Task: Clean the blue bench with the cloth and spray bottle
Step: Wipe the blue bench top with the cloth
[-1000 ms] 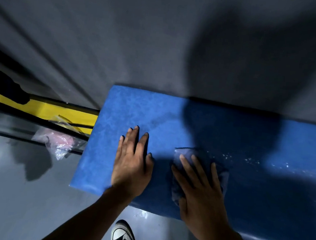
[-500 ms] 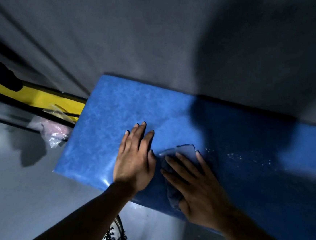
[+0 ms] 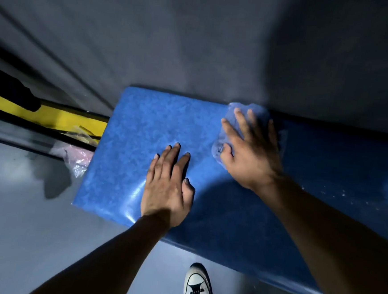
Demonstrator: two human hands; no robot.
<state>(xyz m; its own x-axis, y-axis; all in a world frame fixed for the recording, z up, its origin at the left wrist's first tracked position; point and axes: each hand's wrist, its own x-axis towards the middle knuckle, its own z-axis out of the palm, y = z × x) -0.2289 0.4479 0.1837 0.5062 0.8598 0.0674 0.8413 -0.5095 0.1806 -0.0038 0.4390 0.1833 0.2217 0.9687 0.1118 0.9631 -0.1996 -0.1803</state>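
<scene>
Flat-palm pressure, not a closed grasp, is applied by the right hand: its fingers are spread over the cloth, which is pinned against the blue bench at the far edge, at about 1 o'clock from the centre of the head view. Nothing is enclosed by this hand; the cloth is only pressed down and appears blurred at its margins. The left hand is laid open and flat on the bare bench top at about 7 o'clock from the right hand, empty, and is judged to serve as a brace.

The bench runs from 9 o'clock toward 4 o'clock, with a grey wall behind its far edge. No spray bottle is visible in this view; its location cannot be stated.

Progress is judged as partial. A wet sheen is seen on the near left corner, at about 8 o'clock from the left hand, which suggests that portion has been treated. Pale specks remain on the shadowed portion at 3 o'clock, so that section is judged to be still outstanding. The rest of the bench toward 4 o'clock is too dark to assess.

A plastic bag lies on the floor beside the bench's left end, and a laced shoe is seen at 6 o'clock.
</scene>
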